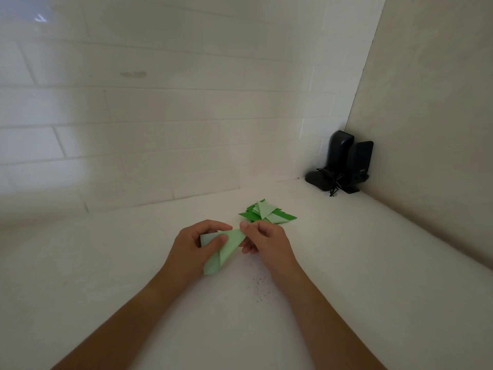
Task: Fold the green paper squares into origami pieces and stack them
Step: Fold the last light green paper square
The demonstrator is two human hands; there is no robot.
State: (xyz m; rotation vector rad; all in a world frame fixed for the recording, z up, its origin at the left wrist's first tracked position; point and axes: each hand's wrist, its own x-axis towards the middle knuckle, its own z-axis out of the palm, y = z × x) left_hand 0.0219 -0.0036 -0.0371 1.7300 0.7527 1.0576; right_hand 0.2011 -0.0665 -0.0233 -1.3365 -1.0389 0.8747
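White counter [346,263] being used as work surface, black speakers [346,164] in corner. Stack of folded green pieces [266,212] lying just beyond hands. Pale green paper [226,249] being held above counter: left hand [192,249] curled round it, thumb pressing on top; right hand [266,241] pinching upper tip. Crease likely best sharpened with edges kept aligned.

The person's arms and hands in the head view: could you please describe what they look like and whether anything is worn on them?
Both forearms are bare as far as the picture's lower edge shows, with no sleeve in sight. The left hand and the right hand are bare too: no gloves, and no watch, bracelet or ring can be made out. No markings or straps are visible on either arm.
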